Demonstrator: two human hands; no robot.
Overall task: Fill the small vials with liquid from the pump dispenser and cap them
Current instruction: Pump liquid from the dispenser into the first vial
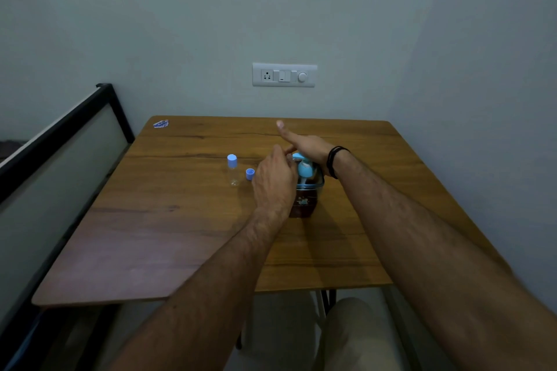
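A dark pump dispenser (304, 202) with a light-blue pump head (303, 167) stands at the middle of the wooden table (168, 220). My right hand (304, 143) lies flat on top of the pump head, fingers stretched out toward the left, holding nothing. My left hand (275, 181) is curled just left of the spout, fingertips pinched near it; whatever it holds is hidden behind the hand. A clear small vial (232, 170) with a blue cap stands upright to the left. One loose blue cap (250, 174) lies between that vial and my left hand.
The table is pushed into a wall corner; a switch panel (284, 75) is on the far wall. A blue sticker (161, 123) marks the table's far-left corner. A black-framed panel (60, 135) runs along the left side. My knee (349, 328) shows under the front edge.
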